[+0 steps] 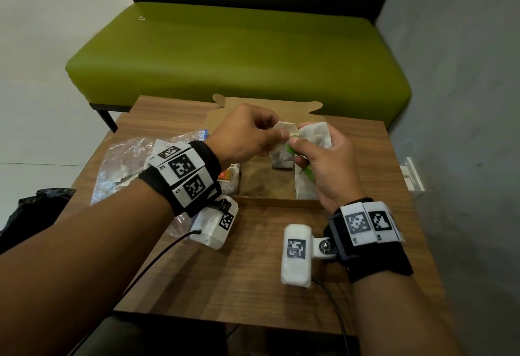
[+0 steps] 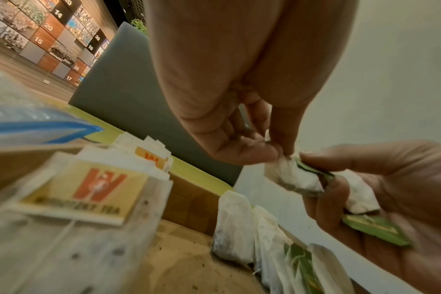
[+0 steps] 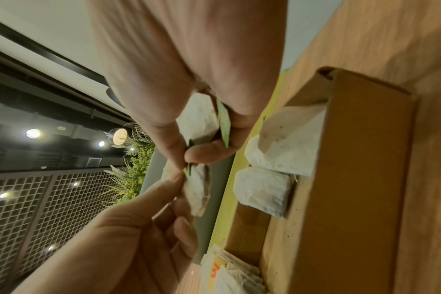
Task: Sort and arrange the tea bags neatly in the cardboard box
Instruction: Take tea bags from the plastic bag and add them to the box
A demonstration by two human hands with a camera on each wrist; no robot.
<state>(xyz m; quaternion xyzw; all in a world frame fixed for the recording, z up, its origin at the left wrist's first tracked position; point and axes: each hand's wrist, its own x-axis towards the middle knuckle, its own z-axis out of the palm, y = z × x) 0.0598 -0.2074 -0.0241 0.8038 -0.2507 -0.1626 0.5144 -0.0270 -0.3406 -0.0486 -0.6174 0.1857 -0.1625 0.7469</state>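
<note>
Left of the cardboard box lies a clear plastic bag. Inside the box, at its left end, stand orange-tagged tea bags. Above the box your left hand pinches a white tea bag, and your right hand grips green-tagged tea bags touching it. More tea bags stand at the box's right end.
</note>
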